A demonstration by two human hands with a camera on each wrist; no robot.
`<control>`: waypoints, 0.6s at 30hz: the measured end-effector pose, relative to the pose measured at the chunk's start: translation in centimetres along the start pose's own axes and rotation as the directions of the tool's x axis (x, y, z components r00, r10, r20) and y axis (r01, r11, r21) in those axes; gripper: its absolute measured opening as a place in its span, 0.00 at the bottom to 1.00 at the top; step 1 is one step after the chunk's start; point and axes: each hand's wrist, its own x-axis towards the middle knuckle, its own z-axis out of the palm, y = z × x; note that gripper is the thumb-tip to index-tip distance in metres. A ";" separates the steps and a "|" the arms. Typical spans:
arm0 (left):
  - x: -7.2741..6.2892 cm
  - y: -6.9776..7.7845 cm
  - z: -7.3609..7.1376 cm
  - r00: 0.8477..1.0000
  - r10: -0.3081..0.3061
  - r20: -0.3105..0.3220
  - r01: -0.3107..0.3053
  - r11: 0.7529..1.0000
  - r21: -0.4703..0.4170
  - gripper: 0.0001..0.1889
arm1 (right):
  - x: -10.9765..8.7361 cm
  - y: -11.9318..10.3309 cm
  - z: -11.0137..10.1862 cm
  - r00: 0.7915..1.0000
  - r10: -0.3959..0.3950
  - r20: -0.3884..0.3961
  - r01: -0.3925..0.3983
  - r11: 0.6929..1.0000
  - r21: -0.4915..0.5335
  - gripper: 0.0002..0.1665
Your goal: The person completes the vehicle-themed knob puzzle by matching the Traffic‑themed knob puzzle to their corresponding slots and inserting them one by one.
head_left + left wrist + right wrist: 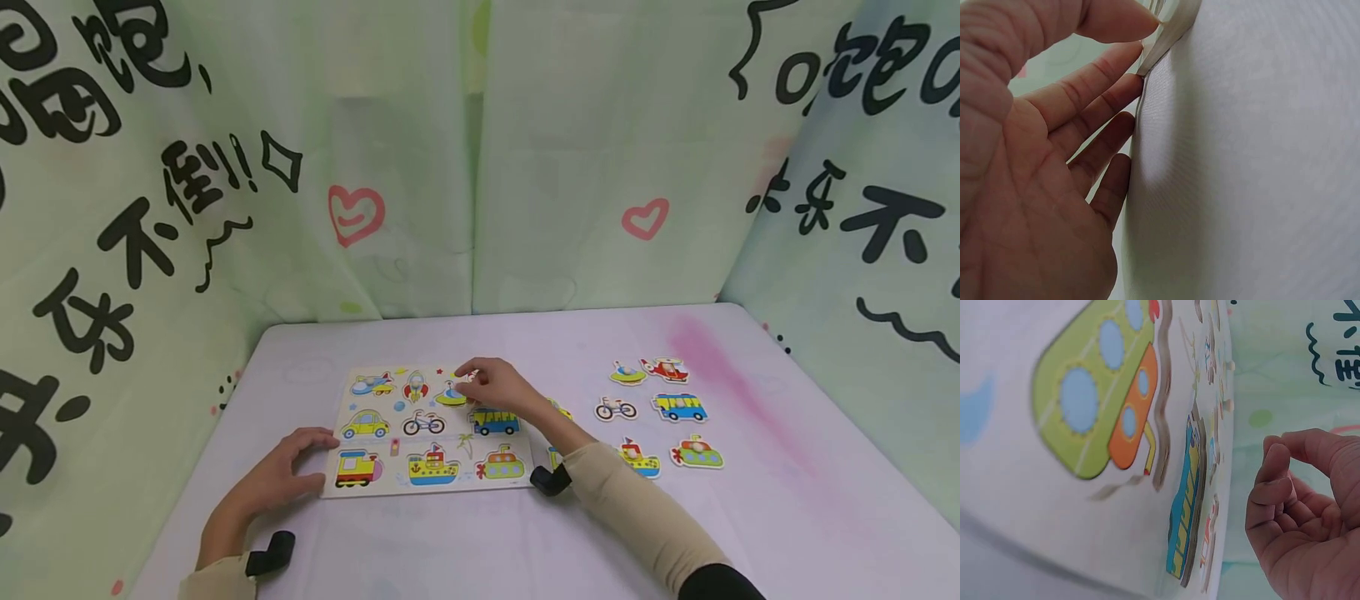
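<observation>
A flat puzzle board with vehicle pictures lies on the table, among them a yellow car, a bicycle and a submarine. Thumb and fingertips of my left hand touch the board's left edge, the fingers relaxed and spread. Over the board's upper right corner hovers my right hand, beside the flying saucer picture. In the right wrist view this hand has curled fingers, thumb and index tips together, and nothing visible between them. The helicopter spot is hidden behind it.
Right of the board lie loose cut-out pieces: a flying saucer, a helicopter, a bicycle, a bus, a ship and a submarine. My right sleeve partly covers other yellow pieces. Curtains surround the table.
</observation>
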 end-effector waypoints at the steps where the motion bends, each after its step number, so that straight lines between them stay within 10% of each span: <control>1: 0.0 0.0 0.0 1.000 0.004 0.000 -0.004 1.000 0.000 0.25 | -0.2 0.1 -0.1 1.000 -0.002 -0.005 0.002 1.000 0.001 0.21; 18: 0.1 0.0 -0.1 1.000 -0.010 0.013 0.010 1.000 -0.011 0.26 | -3.0 0.4 -2.2 0.982 -0.120 -0.148 0.101 0.986 -0.134 0.22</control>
